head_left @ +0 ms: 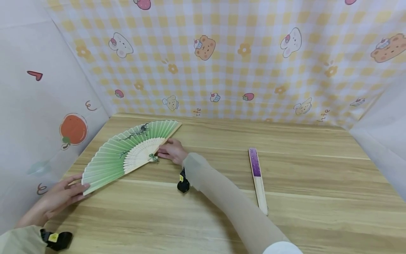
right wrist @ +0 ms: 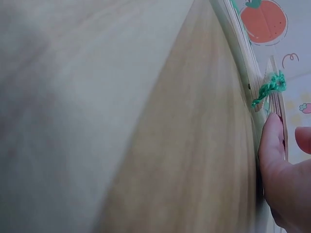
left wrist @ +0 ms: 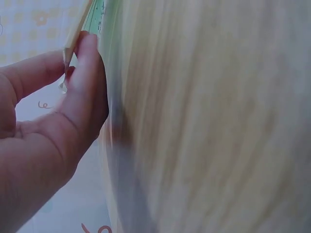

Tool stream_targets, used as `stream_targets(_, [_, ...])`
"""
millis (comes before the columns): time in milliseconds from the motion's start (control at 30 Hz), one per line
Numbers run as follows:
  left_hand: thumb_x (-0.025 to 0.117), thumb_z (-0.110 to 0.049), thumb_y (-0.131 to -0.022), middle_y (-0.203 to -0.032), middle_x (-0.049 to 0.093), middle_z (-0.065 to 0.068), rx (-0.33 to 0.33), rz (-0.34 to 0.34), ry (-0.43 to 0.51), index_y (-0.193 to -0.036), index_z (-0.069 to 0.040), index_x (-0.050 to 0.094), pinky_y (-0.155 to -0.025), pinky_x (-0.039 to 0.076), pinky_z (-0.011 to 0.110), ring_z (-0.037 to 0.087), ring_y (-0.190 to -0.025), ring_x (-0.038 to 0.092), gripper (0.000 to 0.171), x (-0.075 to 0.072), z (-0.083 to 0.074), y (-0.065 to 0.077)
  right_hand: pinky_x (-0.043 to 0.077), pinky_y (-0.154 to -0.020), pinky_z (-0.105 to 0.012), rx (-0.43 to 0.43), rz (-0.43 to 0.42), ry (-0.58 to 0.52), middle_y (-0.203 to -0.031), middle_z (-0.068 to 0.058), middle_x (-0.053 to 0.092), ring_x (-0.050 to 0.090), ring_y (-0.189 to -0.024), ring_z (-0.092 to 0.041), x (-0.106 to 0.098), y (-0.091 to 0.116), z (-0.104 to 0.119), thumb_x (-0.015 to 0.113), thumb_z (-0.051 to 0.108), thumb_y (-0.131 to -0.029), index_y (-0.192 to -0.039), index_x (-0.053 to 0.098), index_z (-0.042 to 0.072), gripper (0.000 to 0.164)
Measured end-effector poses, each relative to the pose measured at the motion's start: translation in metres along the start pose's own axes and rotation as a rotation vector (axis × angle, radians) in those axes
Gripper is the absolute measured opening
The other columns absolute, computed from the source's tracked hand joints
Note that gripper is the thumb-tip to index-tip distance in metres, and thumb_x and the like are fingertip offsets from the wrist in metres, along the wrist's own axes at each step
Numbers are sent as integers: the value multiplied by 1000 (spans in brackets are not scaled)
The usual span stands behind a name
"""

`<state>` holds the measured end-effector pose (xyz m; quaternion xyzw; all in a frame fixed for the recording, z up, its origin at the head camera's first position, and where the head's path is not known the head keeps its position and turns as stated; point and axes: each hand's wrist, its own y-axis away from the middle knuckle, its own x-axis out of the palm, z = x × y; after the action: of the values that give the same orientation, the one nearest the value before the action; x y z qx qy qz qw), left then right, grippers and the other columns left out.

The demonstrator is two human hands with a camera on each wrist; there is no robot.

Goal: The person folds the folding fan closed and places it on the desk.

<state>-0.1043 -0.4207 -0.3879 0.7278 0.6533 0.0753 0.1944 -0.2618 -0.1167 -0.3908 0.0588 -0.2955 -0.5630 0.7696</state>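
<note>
A green folding fan (head_left: 109,157) with pale slatted ribs and a dark branch print lies spread on the left of the wooden table. My left hand (head_left: 60,197) pinches the end of its near outer stick between thumb and fingers, which the left wrist view also shows at the stick tip (left wrist: 73,43). At the other outer stick, close to the pivot, my right hand (head_left: 173,151) grips the fan; some of its fingers are hidden. A green cord (right wrist: 272,87) hangs at the pivot beside the right hand.
A folded fan (head_left: 256,167) with a purple section and pale sticks lies right of the right forearm. Checked cloth (head_left: 228,70) hangs behind the wooden table (head_left: 317,183), and white cloth (head_left: 31,113) stands along its left side. Black wrist devices (head_left: 183,181) sit by both cuffs.
</note>
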Motion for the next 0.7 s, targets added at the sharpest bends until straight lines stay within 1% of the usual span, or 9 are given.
stream_targets(100, [55, -12, -88, -94, 52, -7, 1, 6, -5, -123, -10, 27, -72, 51, 22, 2, -83, 54, 45, 1, -1, 0, 52, -75, -29, 2, -6, 0, -86, -14, 59, 59, -76, -20, -3, 0, 2, 52, -7, -85, -138, 21, 1, 63])
stream_targets(167, [56, -12, -88, -94, 53, -8, 2, 12, -29, -120, -15, 29, -73, 51, 21, 2, -83, 54, 42, 2, -1, 0, 52, -75, -29, 0, -12, 4, -89, -15, 59, 59, -80, -22, -5, 0, 4, 52, -7, -84, -138, 20, 0, 63])
stream_targets(267, [56, -12, -87, -94, 53, -7, -1, 9, -92, -126, -9, 27, -73, 51, 22, 1, -83, 54, 49, 4, -2, 1, 52, -76, -29, -6, -19, 11, -92, -16, 59, 59, -85, -24, -7, 1, 7, 52, -8, -84, -139, 19, 0, 64])
stream_targets(333, [56, -12, -87, -95, 52, -6, -5, 4, -138, -133, 0, 19, -73, 51, 22, 1, -83, 54, 59, 6, -3, 2, 52, -77, -28, -13, -26, 16, -94, -16, 59, 59, -87, -26, -8, 2, 9, 52, -9, -83, -138, 19, 0, 65])
stream_targets(400, [55, -12, -88, -95, 51, -4, -11, -4, -177, -133, 9, 12, -73, 51, 22, 1, -82, 53, 66, 8, -4, 2, 52, -76, -28, -22, -38, 17, -95, -17, 58, 59, -88, -26, -9, 3, 10, 53, -10, -82, -138, 20, 0, 66])
stream_targets(467, [55, -11, -88, -95, 51, -2, -19, -11, -182, -133, 9, 13, -72, 51, 22, 1, -82, 53, 65, 9, -4, 2, 52, -75, -27, -31, -56, 17, -95, -17, 59, 60, -88, -27, -9, 3, 11, 54, -11, -82, -137, 21, -1, 65])
stream_targets(600, [56, -8, -87, -93, 52, 0, -22, -14, -152, -129, -1, 26, -71, 51, 23, 4, -81, 54, 52, 11, -4, 3, 53, -71, -26, -42, -102, 19, -93, -18, 59, 61, -85, -27, -10, 2, 11, 56, -11, -80, -135, 26, -3, 63])
stream_targets(700, [56, -8, -86, -93, 51, 2, -16, -11, -133, -126, -7, 30, -70, 52, 24, 5, -80, 54, 48, 12, -4, 4, 54, -67, -24, -49, -144, 23, -92, -17, 60, 62, -81, -25, -11, 2, 10, 58, -10, -79, -132, 31, -4, 60])
